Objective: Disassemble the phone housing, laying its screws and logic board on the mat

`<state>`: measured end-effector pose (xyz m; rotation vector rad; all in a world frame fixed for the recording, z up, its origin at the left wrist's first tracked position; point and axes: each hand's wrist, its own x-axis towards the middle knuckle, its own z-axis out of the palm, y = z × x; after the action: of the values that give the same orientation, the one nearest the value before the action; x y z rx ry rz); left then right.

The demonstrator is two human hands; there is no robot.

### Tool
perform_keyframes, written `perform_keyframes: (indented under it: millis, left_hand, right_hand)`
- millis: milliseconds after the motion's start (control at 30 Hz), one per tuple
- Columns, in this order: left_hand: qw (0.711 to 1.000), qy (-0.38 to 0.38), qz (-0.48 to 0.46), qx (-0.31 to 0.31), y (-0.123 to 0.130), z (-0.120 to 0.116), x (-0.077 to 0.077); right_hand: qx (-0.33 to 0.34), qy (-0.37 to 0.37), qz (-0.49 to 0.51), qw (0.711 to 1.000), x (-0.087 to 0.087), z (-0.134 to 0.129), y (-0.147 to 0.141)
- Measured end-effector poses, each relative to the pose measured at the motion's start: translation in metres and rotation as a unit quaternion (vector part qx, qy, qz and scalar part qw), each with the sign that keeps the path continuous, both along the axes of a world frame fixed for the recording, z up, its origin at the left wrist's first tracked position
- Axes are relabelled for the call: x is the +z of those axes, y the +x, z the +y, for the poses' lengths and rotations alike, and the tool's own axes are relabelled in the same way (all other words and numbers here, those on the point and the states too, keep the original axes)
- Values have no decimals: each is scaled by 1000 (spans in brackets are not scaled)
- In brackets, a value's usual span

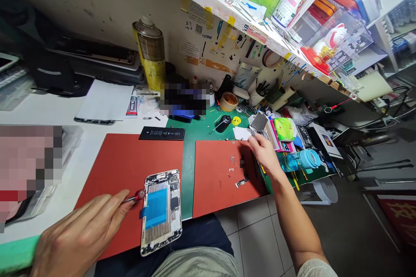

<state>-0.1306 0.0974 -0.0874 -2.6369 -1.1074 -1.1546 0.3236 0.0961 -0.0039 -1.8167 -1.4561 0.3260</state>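
Observation:
At lower left, my left hand (81, 225) pinches a slim metal tool with a round red end (139, 194), probably a screwdriver. Its red end meets the left edge of an opened phone housing (172, 225), which lies tilted over the near edge of the left red mat (130, 156). A blue sheet (156, 208) covers part of the housing's inside. My right hand (264, 152) reaches over the far right corner of the right red mat (214, 177), fingers closed beside a white card (242, 133). What those fingers hold, if anything, is hidden.
Small phone parts (241, 181) lie on the right mat. A black phone battery (161, 133) rests at the left mat's far edge. Behind stand a spray can (151, 52), a dark bottle (223, 124) and a tape roll (229, 101). A blue water bottle (302, 160) lies at right, below an overhanging shelf (208, 2).

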Motion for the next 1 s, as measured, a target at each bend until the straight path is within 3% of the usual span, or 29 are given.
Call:
perform_keyframes:
  millis: [133, 333, 667, 1000]
  left_hand:
    - [991, 91, 102, 0, -1, 2, 3]
    - [988, 112, 101, 12, 3, 3, 5]
    - [985, 122, 123, -5, 1, 4, 7]
    - [990, 99, 104, 2, 1, 4, 8]
  right_hand:
    - [-41, -151, -68, 985, -18, 27, -6]
    - [-77, -248, -133, 957, -39, 41, -21]
    - [-56, -262, -197, 943, -48, 46, -24]
    - [69, -246, -289, 922, -26, 32, -19]
